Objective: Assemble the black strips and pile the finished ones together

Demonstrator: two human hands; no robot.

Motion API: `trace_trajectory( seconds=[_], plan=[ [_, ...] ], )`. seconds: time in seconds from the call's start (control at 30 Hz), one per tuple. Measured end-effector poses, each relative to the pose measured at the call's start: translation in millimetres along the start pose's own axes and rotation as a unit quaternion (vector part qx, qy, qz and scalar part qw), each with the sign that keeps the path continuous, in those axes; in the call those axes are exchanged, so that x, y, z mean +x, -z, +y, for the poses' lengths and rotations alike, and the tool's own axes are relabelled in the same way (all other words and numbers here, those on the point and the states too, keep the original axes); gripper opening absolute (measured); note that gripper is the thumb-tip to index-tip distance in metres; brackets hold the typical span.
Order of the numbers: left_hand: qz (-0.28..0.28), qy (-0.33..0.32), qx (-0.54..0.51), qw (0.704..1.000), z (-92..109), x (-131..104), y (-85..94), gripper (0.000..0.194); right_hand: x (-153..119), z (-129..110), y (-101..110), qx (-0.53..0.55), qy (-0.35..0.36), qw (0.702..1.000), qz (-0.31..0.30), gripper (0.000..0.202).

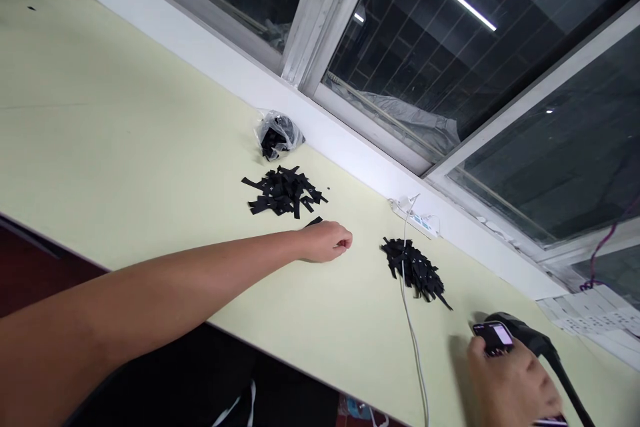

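My left hand (327, 241) is closed in a fist over the table, at the middle of the view. A black fabric strip (315, 221) shows just behind it; whether the fingers grip it I cannot tell. Beyond the fist lies a loose pile of short black strips (285, 191), some with small light marks. A second pile of black strips (414, 269) lies farther right. My right hand (517, 383), blurred at the lower right, is wrapped round a smartphone (493, 339) with its screen lit.
A clear plastic bag (280, 135) with black pieces stands against the wall. A white cable (413, 333) runs over the right pile from a power strip (415, 217). A black curved object (525, 333) lies beside the phone. Windows rise behind the pale table (125, 133).
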State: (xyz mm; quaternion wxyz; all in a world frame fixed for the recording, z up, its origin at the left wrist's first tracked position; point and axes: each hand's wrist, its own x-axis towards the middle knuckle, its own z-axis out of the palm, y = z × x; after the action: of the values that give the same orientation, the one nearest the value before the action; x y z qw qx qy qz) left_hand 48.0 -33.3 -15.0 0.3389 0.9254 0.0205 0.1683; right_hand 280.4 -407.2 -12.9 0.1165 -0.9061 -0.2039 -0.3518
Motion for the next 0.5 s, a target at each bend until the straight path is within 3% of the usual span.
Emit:
trace_trajectory(
  seconds=[0.03, 0.1, 0.23, 0.33, 0.4, 0.5],
  plan=[
    [0.001, -0.002, 0.001, 1.000, -0.1, -0.3, -0.4, 0.009, -1.8, -18.8, 4.3, 0.025, 0.018, 0.999, 0.028, 0.053],
    [0.003, -0.004, 0.006, 1.000, 0.3, -1.1, -1.6, 0.010, -5.1, -65.6, 13.6, 0.107, 0.105, 0.989, 0.019, 0.045],
    [0.020, -0.007, 0.026, 0.999, 3.1, -0.2, -1.6, 0.012, -12.3, -182.9, 21.4, 0.270, 0.251, 0.922, -0.121, 0.033],
    [0.064, 0.003, 0.074, 0.995, 3.2, 3.0, 11.8, 0.015, -14.6, -260.6, 5.6, 0.290, 0.308, 0.885, -0.195, 0.030],
    [0.083, 0.032, 0.128, 0.988, 0.2, 3.9, 30.4, 0.015, -14.1, -292.0, -11.4, 0.297, 0.300, 0.880, -0.216, 0.029],
    [0.099, 0.088, 0.180, 0.975, -7.3, 0.3, 65.7, 0.019, -13.4, -304.5, -33.7, 0.347, 0.254, 0.876, -0.219, 0.027]
  ],
)
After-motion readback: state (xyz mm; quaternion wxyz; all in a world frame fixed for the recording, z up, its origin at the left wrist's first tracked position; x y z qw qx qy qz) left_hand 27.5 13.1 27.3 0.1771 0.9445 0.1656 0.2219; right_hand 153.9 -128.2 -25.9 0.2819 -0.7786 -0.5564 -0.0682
